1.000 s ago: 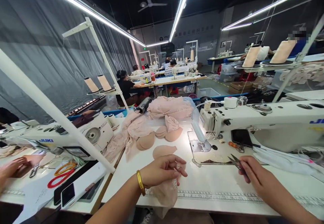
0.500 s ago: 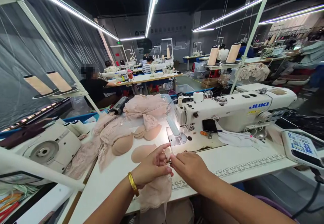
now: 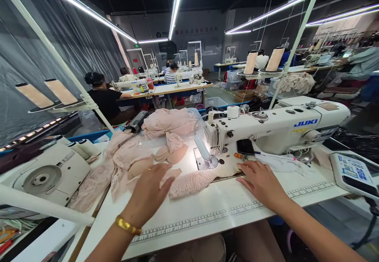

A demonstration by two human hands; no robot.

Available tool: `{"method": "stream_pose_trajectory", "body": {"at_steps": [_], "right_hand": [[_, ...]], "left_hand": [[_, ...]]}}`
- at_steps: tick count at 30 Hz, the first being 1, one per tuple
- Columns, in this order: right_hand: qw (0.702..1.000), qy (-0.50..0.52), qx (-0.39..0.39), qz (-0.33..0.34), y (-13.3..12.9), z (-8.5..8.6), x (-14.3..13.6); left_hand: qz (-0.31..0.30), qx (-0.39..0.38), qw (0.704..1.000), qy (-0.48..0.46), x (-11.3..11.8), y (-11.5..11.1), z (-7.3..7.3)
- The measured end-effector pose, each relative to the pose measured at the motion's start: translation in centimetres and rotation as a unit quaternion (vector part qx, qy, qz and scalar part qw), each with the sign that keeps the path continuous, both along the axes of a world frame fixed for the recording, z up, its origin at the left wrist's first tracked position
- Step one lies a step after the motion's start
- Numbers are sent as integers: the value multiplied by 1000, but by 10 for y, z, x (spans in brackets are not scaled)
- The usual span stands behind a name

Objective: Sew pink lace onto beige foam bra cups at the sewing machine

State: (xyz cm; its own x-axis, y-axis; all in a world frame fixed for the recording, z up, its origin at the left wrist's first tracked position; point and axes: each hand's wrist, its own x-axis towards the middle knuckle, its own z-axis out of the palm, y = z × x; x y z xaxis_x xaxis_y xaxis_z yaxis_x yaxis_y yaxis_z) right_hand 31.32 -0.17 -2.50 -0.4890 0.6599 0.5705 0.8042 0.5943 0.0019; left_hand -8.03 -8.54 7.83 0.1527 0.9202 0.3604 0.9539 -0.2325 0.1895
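Observation:
A pink lace piece (image 3: 192, 183) lies flat on the white sewing table (image 3: 207, 225), in front of the needle area of the white sewing machine (image 3: 266, 125). My left hand (image 3: 151, 189), with a gold bracelet at the wrist, is over the left side of the lace and beside the beige pads; its fingers are apart. At the right end of the lace, my right hand (image 3: 260, 181) is spread, fingertips at the fabric edge. Neither hand grips anything visible. Beige oval pads (image 3: 177, 154) lie behind the lace.
A pile of pink lace garments (image 3: 168, 121) stands behind the pads. A black phone (image 3: 245, 146) and white cloth (image 3: 275, 162) lie under the machine arm. A control panel (image 3: 353, 173) is at the right. A second machine (image 3: 44, 177) stands left. People sit at tables beyond.
My hands have moved apart, left hand to the left and right hand to the right. The lace that hung from them at the table's front edge now lies spread near the needle.

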Motion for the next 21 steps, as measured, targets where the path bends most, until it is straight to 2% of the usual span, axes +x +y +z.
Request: {"method": "stream_pose_trajectory", "body": {"at_steps": [2, 4, 6, 8, 10, 12, 14, 15, 16, 17, 21], "right_hand": [[998, 37, -31, 44, -5, 4, -12], [990, 78, -82, 90, -14, 8, -26], [973, 130, -142, 126, -23, 11, -37], [938, 199, -236, 158, -33, 15, -44], [865, 273, -379, 183, -39, 19, -52], [759, 343, -514, 207, -42, 21, -61], [670, 393, -588, 225, -41, 22, -72], [649, 411, -600, 224, -40, 21, -77], [644, 422, -601, 215, -38, 20, -82], [648, 428, -597, 200, -36, 18, -86], [683, 417, -574, 177, -34, 16, -94]], "left_hand": [[-17, -96, 995, 19, 24, 17, -27], [-17, -122, 992, 23, 38, 32, -41], [-21, -117, 993, 18, 43, 39, -41], [-33, -85, 996, 12, 47, 33, -31], [-64, -35, 997, 8, 56, 15, -19], [-143, -34, 989, -10, 71, -8, -9], [-257, -132, 956, -54, 84, -26, -5], [-294, -187, 934, -80, 88, -31, -4], [-308, -227, 918, -107, 90, -34, -5], [-295, -245, 913, -136, 89, -32, -8], [-128, -199, 938, -253, 76, -8, -24]]}}
